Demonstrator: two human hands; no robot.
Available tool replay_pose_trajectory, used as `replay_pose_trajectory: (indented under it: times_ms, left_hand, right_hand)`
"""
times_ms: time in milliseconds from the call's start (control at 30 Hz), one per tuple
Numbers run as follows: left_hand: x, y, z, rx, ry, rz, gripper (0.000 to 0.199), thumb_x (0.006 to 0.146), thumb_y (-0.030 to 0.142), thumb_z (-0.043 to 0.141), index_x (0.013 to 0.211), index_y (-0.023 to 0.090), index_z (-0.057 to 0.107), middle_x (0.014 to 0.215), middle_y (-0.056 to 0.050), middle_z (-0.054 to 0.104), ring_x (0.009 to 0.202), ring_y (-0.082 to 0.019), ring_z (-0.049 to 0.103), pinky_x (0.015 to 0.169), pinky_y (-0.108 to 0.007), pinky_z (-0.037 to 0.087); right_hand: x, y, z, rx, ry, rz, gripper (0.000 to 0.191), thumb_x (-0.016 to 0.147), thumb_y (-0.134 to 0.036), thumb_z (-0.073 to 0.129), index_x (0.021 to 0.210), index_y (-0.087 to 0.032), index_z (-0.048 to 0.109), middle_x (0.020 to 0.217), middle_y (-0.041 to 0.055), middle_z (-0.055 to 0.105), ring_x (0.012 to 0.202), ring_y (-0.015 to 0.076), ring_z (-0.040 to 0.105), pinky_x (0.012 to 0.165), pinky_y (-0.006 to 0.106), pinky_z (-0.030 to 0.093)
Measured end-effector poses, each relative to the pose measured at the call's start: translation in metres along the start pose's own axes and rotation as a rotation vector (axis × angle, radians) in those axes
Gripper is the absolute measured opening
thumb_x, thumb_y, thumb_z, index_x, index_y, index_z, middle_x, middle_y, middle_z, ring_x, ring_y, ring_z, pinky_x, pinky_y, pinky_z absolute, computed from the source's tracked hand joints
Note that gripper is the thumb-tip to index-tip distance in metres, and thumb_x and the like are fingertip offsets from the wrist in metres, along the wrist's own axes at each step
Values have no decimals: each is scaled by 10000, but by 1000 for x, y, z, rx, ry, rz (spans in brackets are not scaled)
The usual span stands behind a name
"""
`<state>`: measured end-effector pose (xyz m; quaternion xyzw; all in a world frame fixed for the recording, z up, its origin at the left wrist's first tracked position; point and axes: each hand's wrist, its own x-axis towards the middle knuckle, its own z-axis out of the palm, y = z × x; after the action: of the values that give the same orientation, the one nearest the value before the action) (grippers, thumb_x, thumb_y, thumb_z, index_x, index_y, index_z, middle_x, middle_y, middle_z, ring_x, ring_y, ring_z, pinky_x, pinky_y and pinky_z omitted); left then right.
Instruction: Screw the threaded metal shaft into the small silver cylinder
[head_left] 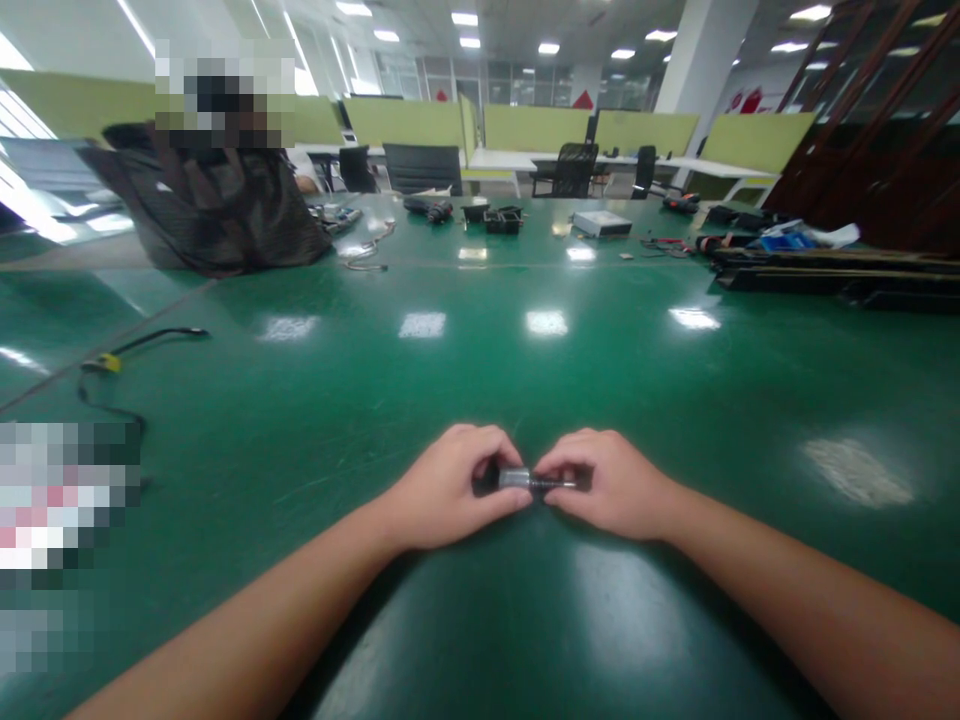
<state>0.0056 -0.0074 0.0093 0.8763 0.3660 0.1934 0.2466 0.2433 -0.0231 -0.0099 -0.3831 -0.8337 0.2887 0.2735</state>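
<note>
Near the front middle of the green table, my left hand pinches a small silver metal cylinder between thumb and fingers. A thin, dark shaft extends from its right end, lying roughly level. My right hand has its thumb and fingertips closed around this shaft, close to where it meets the cylinder. Both hands rest low over the tabletop, fingertips nearly meeting. The cylinder's left end is partly hidden by my left hand, and its exact kind cannot be made out.
A large dark bag stands at the back left. A black cable with a yellow part lies left. Small black parts and a flat silver box sit along the back. Long black strips are stacked at the right.
</note>
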Motion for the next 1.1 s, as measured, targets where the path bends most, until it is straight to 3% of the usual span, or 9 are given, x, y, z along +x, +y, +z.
replay_pose_trajectory:
  times_ms: [100, 267, 1100]
  left_hand:
    - [1, 1, 0, -14, -9, -10, 165, 865, 351, 699, 920, 196, 681, 784, 14, 633, 693, -140, 553, 702, -285, 399]
    - [1, 0, 2, 17, 1, -2, 206, 778, 307, 778, 918, 193, 678, 793, 19, 638, 721, -150, 573, 737, -290, 397]
    - [1, -4, 2, 28, -17, 43, 212, 822, 361, 764, 903, 191, 667, 830, 14, 662, 768, -166, 601, 763, -295, 386]
  right_hand:
    - [0, 0, 1, -22, -2, -23, 157, 786, -169, 747, 941, -191, 748, 814, 8, 732, 727, 145, 637, 742, 283, 456]
    - [-1, 2, 5, -56, 7, -49, 155, 802, -166, 738, 955, -194, 744, 833, 5, 729, 738, 144, 632, 771, 299, 441]
    - [-2, 4, 3, -89, 29, -87, 91, 812, -183, 722, 902, -190, 737, 807, 8, 710, 742, 148, 619, 742, 290, 428]
